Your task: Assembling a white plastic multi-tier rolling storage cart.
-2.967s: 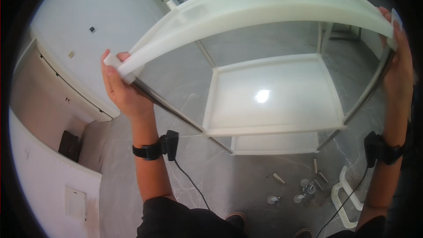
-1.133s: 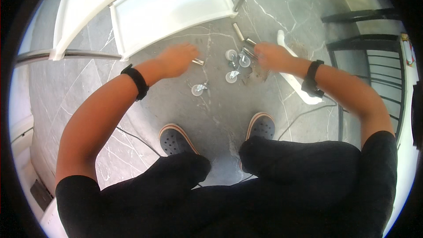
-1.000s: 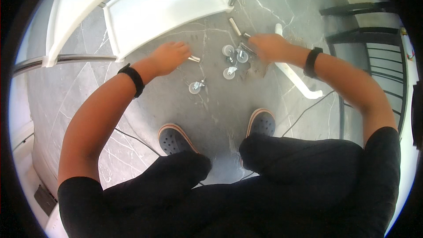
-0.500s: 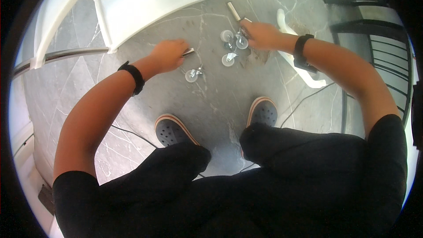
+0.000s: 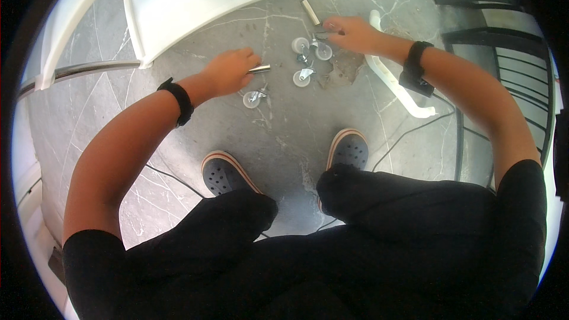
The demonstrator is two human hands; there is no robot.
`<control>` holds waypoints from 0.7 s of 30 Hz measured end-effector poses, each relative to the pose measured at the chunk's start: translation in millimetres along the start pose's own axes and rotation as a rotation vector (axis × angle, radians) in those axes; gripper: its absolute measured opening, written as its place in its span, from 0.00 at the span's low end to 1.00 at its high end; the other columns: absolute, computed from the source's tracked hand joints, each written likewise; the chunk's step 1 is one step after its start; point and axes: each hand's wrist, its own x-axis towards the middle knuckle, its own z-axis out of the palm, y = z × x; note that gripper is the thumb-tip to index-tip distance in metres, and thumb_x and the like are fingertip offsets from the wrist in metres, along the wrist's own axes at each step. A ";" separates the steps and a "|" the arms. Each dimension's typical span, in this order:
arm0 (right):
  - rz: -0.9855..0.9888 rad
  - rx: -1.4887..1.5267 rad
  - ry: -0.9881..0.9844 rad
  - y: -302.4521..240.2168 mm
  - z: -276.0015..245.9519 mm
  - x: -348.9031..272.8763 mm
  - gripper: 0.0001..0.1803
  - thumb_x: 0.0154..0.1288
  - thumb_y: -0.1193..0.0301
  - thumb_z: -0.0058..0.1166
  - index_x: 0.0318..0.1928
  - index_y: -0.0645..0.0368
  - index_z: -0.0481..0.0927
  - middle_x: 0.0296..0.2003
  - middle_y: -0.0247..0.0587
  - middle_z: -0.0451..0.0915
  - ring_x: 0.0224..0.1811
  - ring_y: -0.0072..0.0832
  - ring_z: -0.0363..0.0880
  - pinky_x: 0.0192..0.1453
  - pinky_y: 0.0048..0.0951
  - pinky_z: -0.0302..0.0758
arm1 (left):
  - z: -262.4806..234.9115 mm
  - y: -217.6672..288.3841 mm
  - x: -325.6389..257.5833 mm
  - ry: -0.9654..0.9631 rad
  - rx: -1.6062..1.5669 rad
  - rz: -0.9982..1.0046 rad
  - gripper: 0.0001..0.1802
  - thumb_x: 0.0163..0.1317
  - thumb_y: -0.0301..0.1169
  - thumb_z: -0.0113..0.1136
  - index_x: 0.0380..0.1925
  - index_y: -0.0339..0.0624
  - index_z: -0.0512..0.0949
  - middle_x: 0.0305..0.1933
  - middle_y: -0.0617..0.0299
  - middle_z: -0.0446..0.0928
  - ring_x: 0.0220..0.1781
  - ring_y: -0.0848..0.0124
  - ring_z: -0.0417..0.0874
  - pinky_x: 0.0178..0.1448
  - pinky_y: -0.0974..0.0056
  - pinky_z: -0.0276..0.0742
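Note:
I crouch over a grey marble floor. My left hand (image 5: 228,71) is closed around a short metal tube (image 5: 259,69) that sticks out to the right. My right hand (image 5: 349,31) pinches a small dark metal piece (image 5: 326,31) next to several caster wheels (image 5: 308,62) lying on the floor. One more caster wheel (image 5: 252,98) lies just below my left hand. Another metal tube (image 5: 310,10) lies beyond the wheels.
A white plastic shelf tray (image 5: 201,0) with a metal rail (image 5: 77,71) lies at the upper left. A white curved handle piece (image 5: 397,80) lies at the right, beside a black wire rack (image 5: 498,35). My two shoes (image 5: 349,148) stand below the parts.
Three seconds ago both hands held the white shelf frame up high. Since then I have crouched; both hands have reached down to the small parts, the left closing on a tube.

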 end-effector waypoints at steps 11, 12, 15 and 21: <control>0.016 -0.140 -0.168 -26.4 29.0 -4.7 0.26 0.62 0.60 0.56 0.60 0.49 0.70 0.40 0.55 0.81 0.44 0.47 0.81 0.47 0.43 0.75 | 1.5 6.4 -16.9 0.088 -0.036 -0.023 0.18 0.56 0.23 0.57 0.48 0.42 0.71 0.48 0.52 0.69 0.51 0.52 0.75 0.54 0.53 0.72; 0.007 -0.248 -0.109 -28.5 32.6 -6.1 0.26 0.61 0.59 0.57 0.60 0.48 0.71 0.39 0.55 0.81 0.43 0.46 0.81 0.47 0.44 0.75 | 2.8 5.9 -18.2 0.089 -0.036 -0.027 0.18 0.56 0.23 0.57 0.48 0.42 0.71 0.48 0.52 0.69 0.51 0.52 0.75 0.54 0.53 0.72; -0.040 -0.276 -0.071 -23.4 35.8 -3.8 0.25 0.58 0.58 0.60 0.56 0.48 0.74 0.35 0.50 0.82 0.40 0.44 0.82 0.45 0.44 0.75 | 2.6 8.5 -14.9 0.171 -0.020 0.044 0.17 0.56 0.22 0.56 0.47 0.40 0.70 0.48 0.52 0.69 0.51 0.52 0.74 0.54 0.52 0.72; -0.117 0.072 0.074 -46.4 24.1 -0.6 0.21 0.58 0.58 0.62 0.49 0.52 0.78 0.33 0.43 0.81 0.35 0.36 0.81 0.42 0.36 0.75 | 2.3 29.5 -9.9 0.246 -0.106 0.008 0.20 0.57 0.26 0.59 0.50 0.39 0.70 0.51 0.52 0.70 0.53 0.53 0.75 0.57 0.54 0.71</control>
